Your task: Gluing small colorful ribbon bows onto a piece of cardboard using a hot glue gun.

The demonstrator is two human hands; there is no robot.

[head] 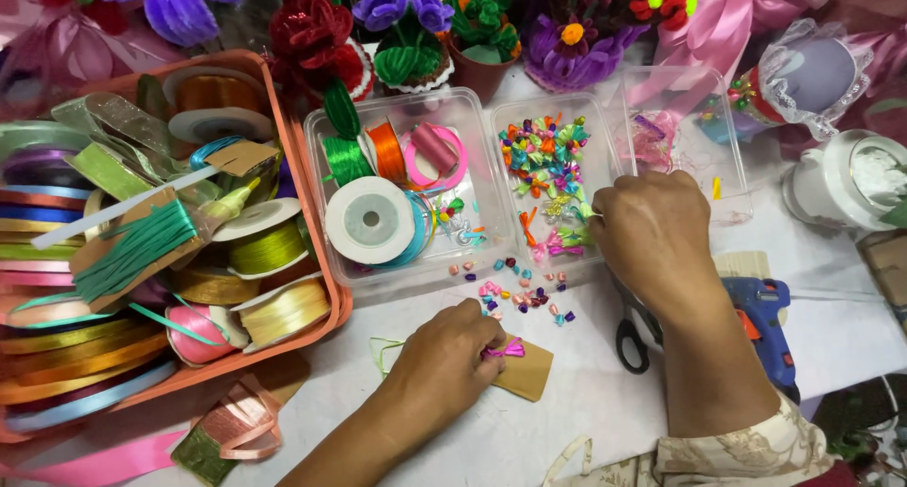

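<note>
A small bow of shiny pink ribbon (507, 349) sits pinched under the fingertips of my left hand (452, 355), pressed onto a flat tan piece of cardboard (527, 372) that lies on the white surface (567, 430). My left fingers are curled nearly closed around that bow. My right hand (652, 230) is well apart from it, up at the edge of a clear plastic box (548, 180) full of tiny folded ribbon bows in many colours; its fingers are bent down into the box, and I cannot tell what, if anything, they have hold of. More small bows (518, 293) lie loose on the surface between my hands. Beside that box stands another clear box with glossy ribbon spools (370, 221), and farther left an orange tray (316, 222) of satin ribbon rolls. Black-handled scissors (631, 341) and a blue glue gun (765, 317) lie near my right wrist.
</note>
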